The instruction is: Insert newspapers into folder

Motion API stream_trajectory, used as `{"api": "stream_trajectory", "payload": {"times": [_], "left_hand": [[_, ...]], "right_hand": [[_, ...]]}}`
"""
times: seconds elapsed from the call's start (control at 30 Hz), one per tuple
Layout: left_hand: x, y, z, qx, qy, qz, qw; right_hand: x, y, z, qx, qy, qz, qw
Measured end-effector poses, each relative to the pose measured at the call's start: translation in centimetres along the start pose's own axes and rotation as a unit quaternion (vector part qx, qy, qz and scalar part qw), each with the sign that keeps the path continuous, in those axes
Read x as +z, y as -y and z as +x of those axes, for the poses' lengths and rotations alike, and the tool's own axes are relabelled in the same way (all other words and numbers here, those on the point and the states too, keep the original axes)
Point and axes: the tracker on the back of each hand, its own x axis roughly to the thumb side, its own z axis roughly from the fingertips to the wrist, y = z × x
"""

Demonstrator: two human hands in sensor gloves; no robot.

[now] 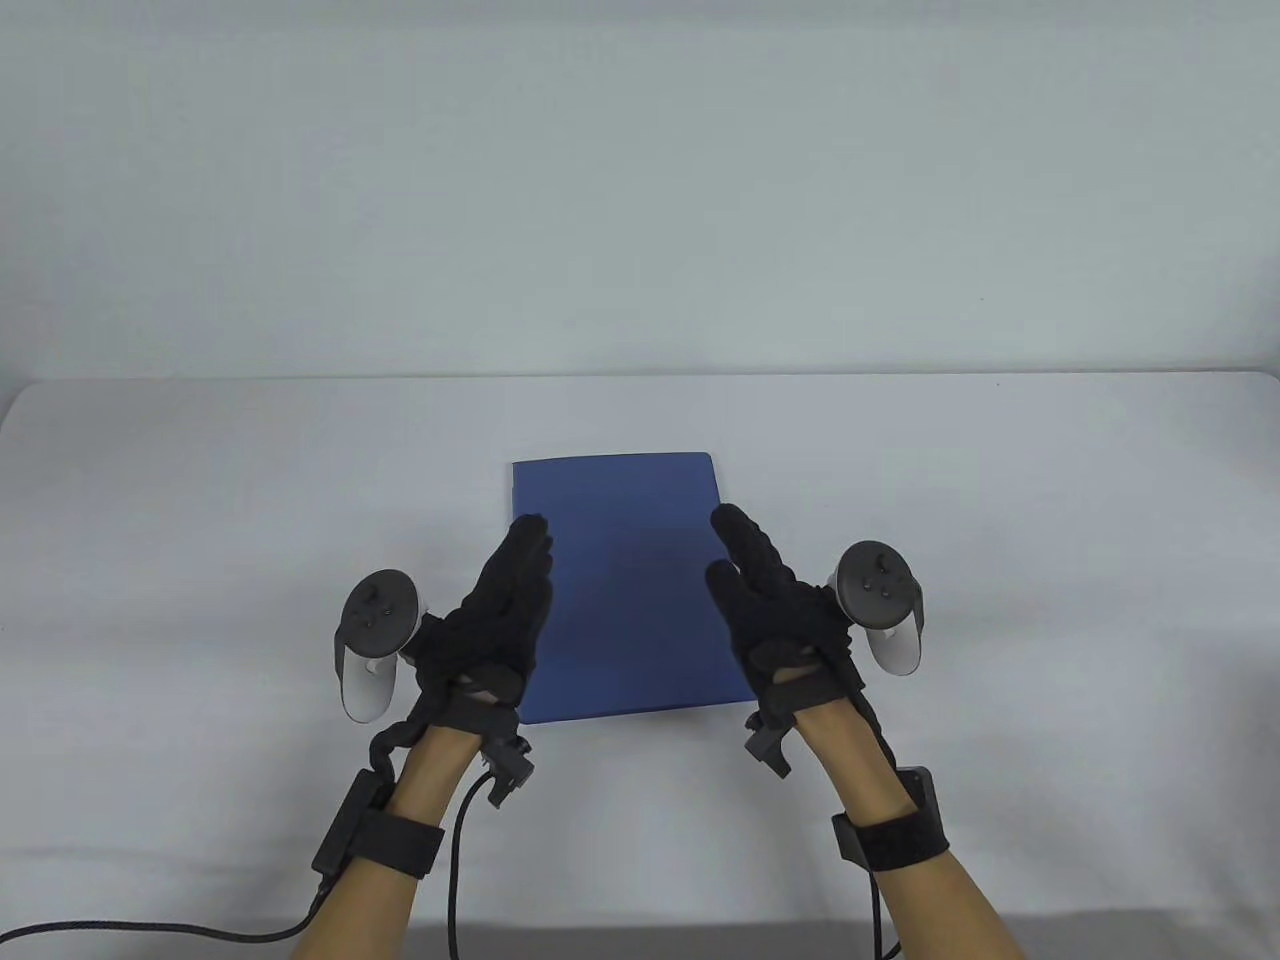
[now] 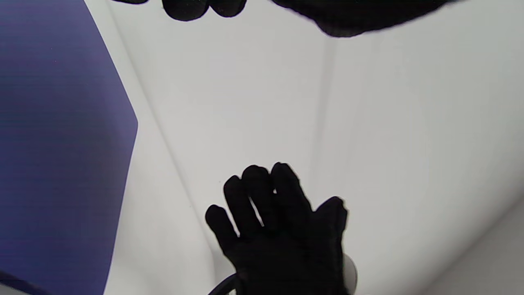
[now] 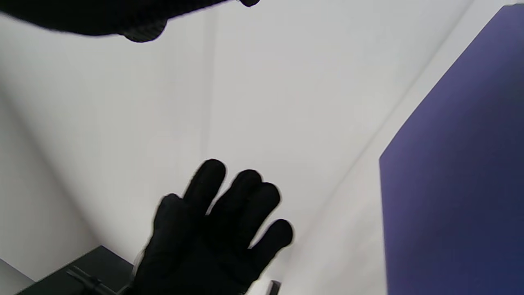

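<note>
Blue folder (image 1: 625,590) lay shut and flat on the white table (image 1: 200,520), central, near the front edge, long side running away from the person. No newspapers were visible in any view; whether they were already inside the folder could not be told.

Left hand (image 1: 500,620) was flat and spread, fingers straight, at the folder's left edge, holding nothing. Right hand (image 1: 775,625) was likewise spread and empty at the right edge. Whether either hand touched the cover or hovered above it could not be told from the table view; wrist views showed each opposite hand with fingers splayed against white background, which suggested both were lifted clear.

Handling, est.: folder looked thin, light, semi-stiff card or plastic w/ a smooth matte face. It would prob. flex if lifted by one corner and slide on the table cloth if pushed. Not fragile. A strip of a lower layer showed along the left edge at the far corner, so the opening side was prob. left, spine right; not certain. Best hold, in my judgement: pinch the top cover at the left edge to open it while the other hand pinned the spine side.

Surroundings: trackers (image 1: 375,640) on both hands, wrist straps, a cable (image 1: 150,935) trailing at front left. Nothing else stood near the folder. Cable was the only snag risk, and slight.
</note>
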Motion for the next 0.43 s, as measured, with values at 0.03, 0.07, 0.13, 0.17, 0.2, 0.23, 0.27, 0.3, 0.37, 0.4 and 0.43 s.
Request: {"api": "stream_trajectory", "payload": {"times": [0.03, 0.07, 0.13, 0.17, 0.2, 0.23, 0.27, 0.3, 0.37, 0.4, 0.43], "left_hand": [[0.2, -0.3, 0.2, 0.008, 0.008, 0.007, 1.0], [0.3, -0.4, 0.4, 0.013, 0.015, 0.013, 1.0], [0.6, -0.7, 0.5, 0.023, 0.028, 0.028, 0.999], [0.7, -0.8, 0.5, 0.028, 0.03, 0.029, 0.999], [0.7, -0.9, 0.5, 0.035, 0.031, 0.029, 0.998], [0.6, -1.0, 0.5, 0.04, 0.032, 0.029, 0.998], [0.6, -1.1, 0.5, 0.044, 0.033, 0.029, 0.998], [0.5, -1.2, 0.5, 0.048, 0.032, 0.03, 0.998], [0.4, -1.4, 0.4, 0.054, 0.028, 0.03, 0.998], [0.4, -1.5, 0.4, 0.056, 0.027, 0.032, 0.998], [0.4, -1.5, 0.3, 0.056, 0.025, 0.033, 0.998]], "right_hand": [[0.0, 0.0, -0.2, 0.006, -0.001, -0.012, 1.0], [0.0, -0.1, -0.3, 0.002, 0.001, -0.021, 1.0], [-0.1, -0.2, -0.4, -0.02, 0.002, -0.028, 0.999], [-0.1, -0.3, -0.5, -0.025, 0.003, -0.026, 0.999], [-0.1, -0.3, -0.6, -0.023, 0.002, -0.025, 0.999], [-0.1, -0.3, -0.7, -0.013, -0.001, -0.026, 1.0], [-0.1, -0.4, -0.8, -0.002, -0.005, -0.023, 1.0], [0.0, -0.4, -1.0, 0.003, -0.008, -0.019, 1.0], [0.0, -0.5, -1.3, 0.002, -0.012, -0.014, 1.0], [0.0, -0.6, -1.4, -0.003, -0.014, -0.012, 1.0], [-0.1, -0.6, -1.5, -0.007, -0.015, -0.009, 1.0]]}}
